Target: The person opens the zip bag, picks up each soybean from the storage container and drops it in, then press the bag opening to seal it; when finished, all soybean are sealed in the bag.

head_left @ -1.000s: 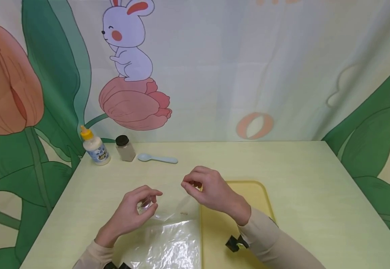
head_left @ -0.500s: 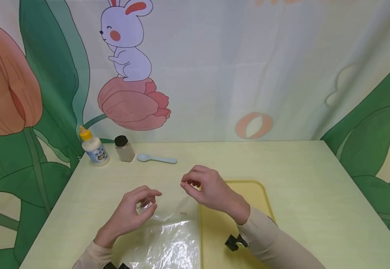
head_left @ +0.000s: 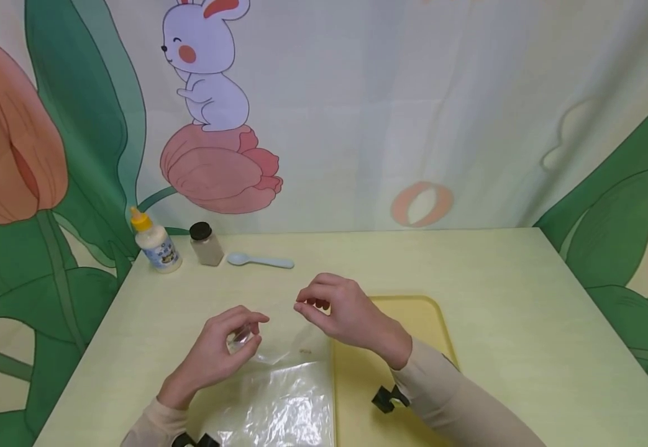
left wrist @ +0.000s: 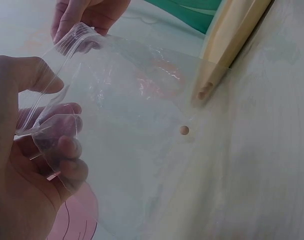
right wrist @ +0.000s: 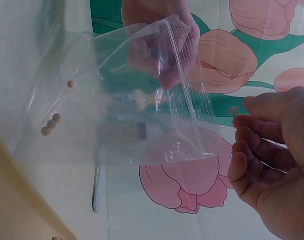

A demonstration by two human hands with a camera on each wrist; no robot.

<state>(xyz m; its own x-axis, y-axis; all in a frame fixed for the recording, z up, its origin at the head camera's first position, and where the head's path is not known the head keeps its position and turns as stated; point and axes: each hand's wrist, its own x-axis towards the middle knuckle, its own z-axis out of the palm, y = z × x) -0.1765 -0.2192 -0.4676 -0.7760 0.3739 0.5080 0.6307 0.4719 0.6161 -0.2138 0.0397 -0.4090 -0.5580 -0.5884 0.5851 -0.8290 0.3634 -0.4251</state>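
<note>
A clear zip bag [left wrist: 131, 115] hangs from my left hand [head_left: 217, 347], whose thumb and fingers grip it near the zip strip. Several small beige beads [right wrist: 53, 120] lie low inside the bag, three of them in a row. Just above the bag's mouth is my right hand [head_left: 351, 313], with thumb and index fingertips together and the other fingers curled. In the right wrist view a blurred small bead [right wrist: 234, 109] shows at these fingertips. The right hand overlaps the bag's zip corner in the left wrist view.
A yellow tray [head_left: 438, 310] lies under my right forearm. Shiny clear plastic [head_left: 290, 410] lies left of it. Toward the back left stand a yellow-capped squeeze bottle [head_left: 158, 245] and a black-lidded jar [head_left: 207, 245], with a pale blue spoon [head_left: 262, 261] beside them.
My right hand has shifted slightly left, toward the left hand, its fingers in the same pose. The left hand and the bag stay almost still.
</note>
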